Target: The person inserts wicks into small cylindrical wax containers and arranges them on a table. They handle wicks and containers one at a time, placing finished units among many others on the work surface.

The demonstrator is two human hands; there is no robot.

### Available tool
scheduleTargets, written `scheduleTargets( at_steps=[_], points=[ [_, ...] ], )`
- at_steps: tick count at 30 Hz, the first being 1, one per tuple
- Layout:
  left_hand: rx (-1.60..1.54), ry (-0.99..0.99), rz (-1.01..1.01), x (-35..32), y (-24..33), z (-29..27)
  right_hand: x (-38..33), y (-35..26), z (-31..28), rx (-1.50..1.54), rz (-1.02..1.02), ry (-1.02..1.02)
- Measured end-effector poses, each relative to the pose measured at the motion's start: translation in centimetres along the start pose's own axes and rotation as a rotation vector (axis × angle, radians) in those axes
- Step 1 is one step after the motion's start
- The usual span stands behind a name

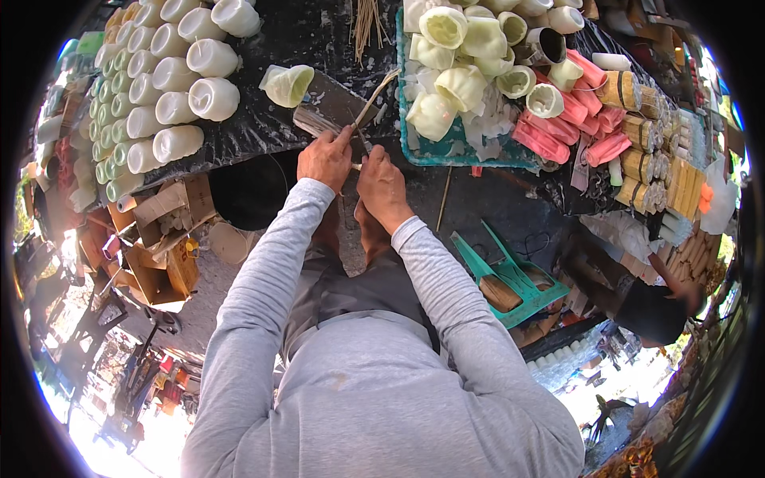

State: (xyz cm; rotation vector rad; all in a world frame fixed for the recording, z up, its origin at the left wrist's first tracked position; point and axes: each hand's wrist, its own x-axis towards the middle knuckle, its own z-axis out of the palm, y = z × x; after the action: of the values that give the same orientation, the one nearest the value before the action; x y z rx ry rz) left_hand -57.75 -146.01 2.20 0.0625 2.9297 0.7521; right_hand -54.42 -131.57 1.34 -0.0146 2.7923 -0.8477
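Note:
Over the near edge of the dark-covered table, my left hand (325,162) is closed around a thin pale stick (376,97) that slants up to the right. Close beside it, my right hand (383,188) is closed on a narrow tool, apparently a small knife (365,142), its tip touching or near the stick. Just beyond my left hand lie a wooden block (314,122) and a flat, dark, blade-like piece (339,95). A pale green waxy cup (287,85) rests on its side behind them.
Rows of white and greenish waxy cups (172,74) stand at left. A teal tray (410,146) at right holds more cups, with pink wax pieces (558,119) and wick bundles (640,131) beyond. Thin sticks (367,28) lie at the back. Below are a green plastic stool (530,295) and cardboard boxes (163,271).

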Motion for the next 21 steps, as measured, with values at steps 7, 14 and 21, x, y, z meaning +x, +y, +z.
scheduleTargets(
  at_steps=[7, 14, 21],
  points=[
    [-0.016, 0.084, -0.018, 1.0, -1.1, -0.7, -0.1, -0.7, 0.0, -0.024, -0.073, 0.012],
    [-0.115, 0.27, 0.068, 1.8, -1.0, 1.7, -0.1, -0.4, 0.3, -0.187, -0.073, 0.03],
    [-0.124, 0.286, 0.063, 1.9, -0.9, 2.0, -0.5, 0.2, 1.3, -0.258, -0.042, 0.006]
  ],
)
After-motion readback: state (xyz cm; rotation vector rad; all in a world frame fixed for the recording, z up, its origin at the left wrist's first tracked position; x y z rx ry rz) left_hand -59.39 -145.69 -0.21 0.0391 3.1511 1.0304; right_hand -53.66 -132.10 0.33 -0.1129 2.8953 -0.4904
